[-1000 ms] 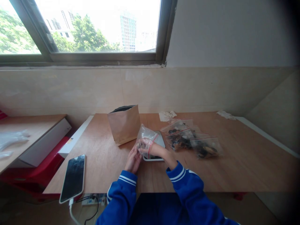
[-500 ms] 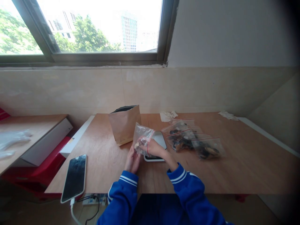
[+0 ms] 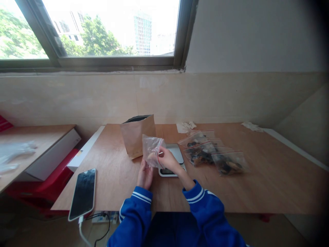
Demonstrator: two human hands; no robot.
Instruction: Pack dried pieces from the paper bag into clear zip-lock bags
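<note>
A clear zip bag [image 3: 150, 148] with a red seal line is held tilted above the table, its mouth facing right. Something small and pale shows faintly inside it. My left hand [image 3: 145, 173] is closed on the bag's lower left part, palm turned up. At the mouth, my right hand [image 3: 168, 160] has its fingers bent together on the red-lined edge; whether a fingertip is inside cannot be made out. Under the right hand lies a white kitchen scale [image 3: 175, 151], partly covered. Just behind the bag stands an open brown kraft paper pouch [image 3: 137, 135].
Several filled zip bags [image 3: 227, 163] with dark and tan dried pieces lie right of the scale. A crumpled tissue [image 3: 186, 127] is at the back edge. A charging phone [image 3: 83, 193] rests at the left front edge. A red stool [image 3: 48, 178] stands between the tables.
My right hand has drawn back from inside the bag to its mouth. The bag has shifted slightly left and turned a little. The other things lie as before.
</note>
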